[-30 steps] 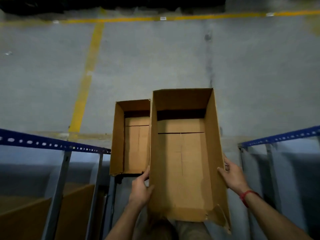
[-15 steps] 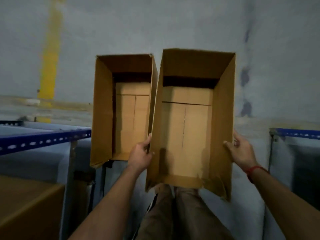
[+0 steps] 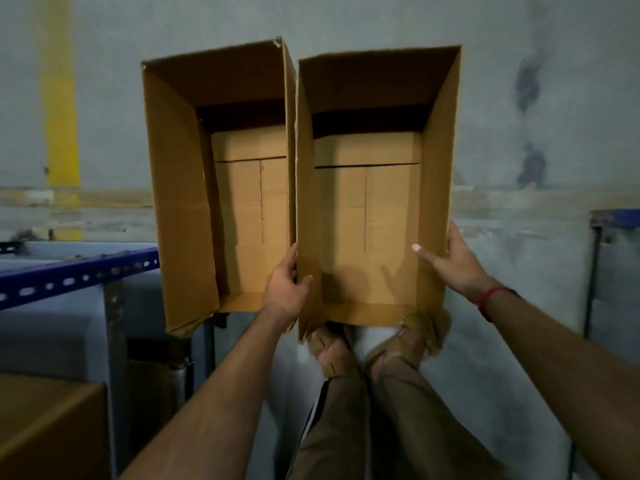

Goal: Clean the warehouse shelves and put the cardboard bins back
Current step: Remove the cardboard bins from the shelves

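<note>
Two open bins side by side, long walls touching. Left bin (image 3: 221, 188) sits beside the shelf beam (image 3: 79, 275), which runs off to the left. Right bin (image 3: 374, 188) is held above the person's feet (image 3: 367, 351). Left hand (image 3: 284, 292) grips its left wall, between the bins; right hand (image 3: 453, 261) pinches its right wall, thumb inside. Another box (image 3: 48, 427) lies lower left, under the beam. Rack upright (image 3: 594, 271) stands far right.

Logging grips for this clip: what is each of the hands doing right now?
Left hand: grips the left wall of the right-hand bin.
Right hand: grips the same bin's right wall, thumb inside.
</note>
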Motion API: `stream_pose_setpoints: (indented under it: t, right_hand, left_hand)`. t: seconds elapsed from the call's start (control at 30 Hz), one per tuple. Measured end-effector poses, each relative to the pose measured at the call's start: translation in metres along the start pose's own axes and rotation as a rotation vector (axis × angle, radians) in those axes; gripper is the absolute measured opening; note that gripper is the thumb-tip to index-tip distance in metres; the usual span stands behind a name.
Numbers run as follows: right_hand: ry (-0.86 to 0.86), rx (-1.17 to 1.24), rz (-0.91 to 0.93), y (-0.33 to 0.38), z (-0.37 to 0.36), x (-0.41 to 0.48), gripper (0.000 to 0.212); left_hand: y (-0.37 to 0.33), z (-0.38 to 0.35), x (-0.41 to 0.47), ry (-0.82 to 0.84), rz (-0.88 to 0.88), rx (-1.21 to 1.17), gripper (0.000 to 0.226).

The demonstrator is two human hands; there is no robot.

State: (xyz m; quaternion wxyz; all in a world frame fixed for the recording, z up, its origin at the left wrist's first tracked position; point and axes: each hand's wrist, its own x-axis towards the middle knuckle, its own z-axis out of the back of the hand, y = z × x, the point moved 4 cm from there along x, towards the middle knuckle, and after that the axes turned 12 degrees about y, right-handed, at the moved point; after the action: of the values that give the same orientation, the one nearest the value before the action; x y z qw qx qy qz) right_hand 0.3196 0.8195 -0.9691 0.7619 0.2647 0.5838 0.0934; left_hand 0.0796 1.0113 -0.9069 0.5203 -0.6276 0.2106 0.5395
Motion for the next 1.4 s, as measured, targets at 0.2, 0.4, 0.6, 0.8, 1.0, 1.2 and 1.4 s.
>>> stream_pose_setpoints:
  t: [0.2,0.4,0.6,0.8,1.0,1.2,1.4]
  right_hand:
    - [-0.079,0.085,0.064,0.042,0.008,-0.074,0.090]
    - [-0.191,0.373,0.146,0.081,0.026,-0.192,0.080]
    - [-0.432,0.578,0.220,0.101,0.082,-0.334,0.073]
    - [-0.653,0.751,0.294,0.083,0.116,-0.483,0.065]
    - [-0.808,0.819,0.315,0.036,0.127,-0.593,0.065]
    - [-0.940,0.939,0.277,-0.029,0.146,-0.657,0.068]
    - [-1.062,1.009,0.258,-0.094,0.168,-0.705,0.064]
  left_hand:
    - [-0.064,-0.007,-0.068,0.055,-0.048,0.045,0.074]
    - [-0.141,-0.045,-0.160,0.182,-0.219,0.107,0.078]
    - [-0.209,-0.119,-0.257,0.330,-0.451,0.282,0.077]
    - [-0.238,-0.208,-0.381,0.525,-0.562,0.309,0.075]
    - [-0.251,-0.278,-0.461,0.603,-0.644,0.368,0.070]
    - [-0.251,-0.358,-0.501,0.680,-0.717,0.419,0.064]
    - [-0.246,-0.434,-0.529,0.765,-0.755,0.510,0.068]
